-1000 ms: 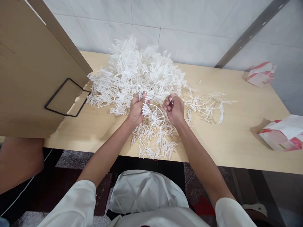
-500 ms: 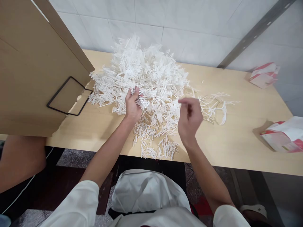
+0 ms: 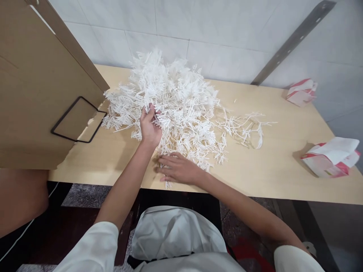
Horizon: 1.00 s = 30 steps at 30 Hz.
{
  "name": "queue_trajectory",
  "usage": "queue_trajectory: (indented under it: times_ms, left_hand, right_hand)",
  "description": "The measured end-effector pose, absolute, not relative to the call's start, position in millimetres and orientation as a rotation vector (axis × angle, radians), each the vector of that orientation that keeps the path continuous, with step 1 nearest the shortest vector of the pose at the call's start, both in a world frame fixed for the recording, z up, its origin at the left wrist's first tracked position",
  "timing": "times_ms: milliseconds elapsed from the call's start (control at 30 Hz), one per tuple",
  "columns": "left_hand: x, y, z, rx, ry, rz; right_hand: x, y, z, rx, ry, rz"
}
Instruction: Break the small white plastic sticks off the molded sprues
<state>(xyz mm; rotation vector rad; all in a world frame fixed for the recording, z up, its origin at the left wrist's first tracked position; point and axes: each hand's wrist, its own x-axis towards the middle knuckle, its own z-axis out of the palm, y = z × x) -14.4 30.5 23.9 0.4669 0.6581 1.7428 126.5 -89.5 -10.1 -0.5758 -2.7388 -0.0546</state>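
Note:
A big heap of white, branched plastic pieces [image 3: 170, 90] lies on the wooden table against the tiled wall. At the heap's front left, my left hand [image 3: 150, 128] is palm up with its fingers curled round some of these white pieces; its fingertips are partly hidden among them. Lower down, close to the table's front edge, my right hand [image 3: 180, 168] lies palm down with its fingers stretched out, over small loose white pieces [image 3: 168, 184]. Bare white branching stems [image 3: 248, 130] lie to the right of the heap.
A cardboard sheet [image 3: 48, 87] stands on the left, with a black wire frame [image 3: 79, 121] at its lower edge. Beyond it shows part of another person's limb [image 3: 22, 200]. Two red-and-white paper packets [image 3: 330, 158] sit on the right of the table [image 3: 272, 166].
My right hand has come down and left from above the heap's right side to the table's front, its fingers unfolding. My left hand stays at the heap. The view has shifted slightly.

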Motion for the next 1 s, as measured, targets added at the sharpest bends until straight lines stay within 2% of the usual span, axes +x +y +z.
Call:
queue_trajectory:
  times_ms: [200, 400, 633, 767, 833, 1000]
  left_hand:
    - [-22.6, 22.2, 38.9, 0.515, 0.477, 1.597]
    - [-26.2, 24.5, 39.7, 0.566, 0.348, 1.597]
    - [-35.2, 30.4, 36.2, 0.688, 0.432, 1.64]
    - [-35.2, 28.0, 42.4, 0.642, 0.555, 1.669]
    - [-33.7, 27.2, 43.6, 0.632, 0.626, 1.661]
    - [-31.2, 25.2, 45.2, 0.614, 0.639, 1.625]
  right_hand:
    - [161.4, -24.5, -17.0, -0.822, -2.623, -0.285]
    - [190.0, 11.7, -11.4, -0.991, -2.43, -0.31]
    - [146.4, -63.4, 2.3, -0.946, -2.487, -0.322]
    - [118.9, -113.1, -4.0, -0.805, -2.615, -0.167]
    - [112.9, -120.5, -8.3, -0.607, -2.758, -0.057]
    - [118.3, -89.8, -11.4, -0.753, -2.798, -0.031]
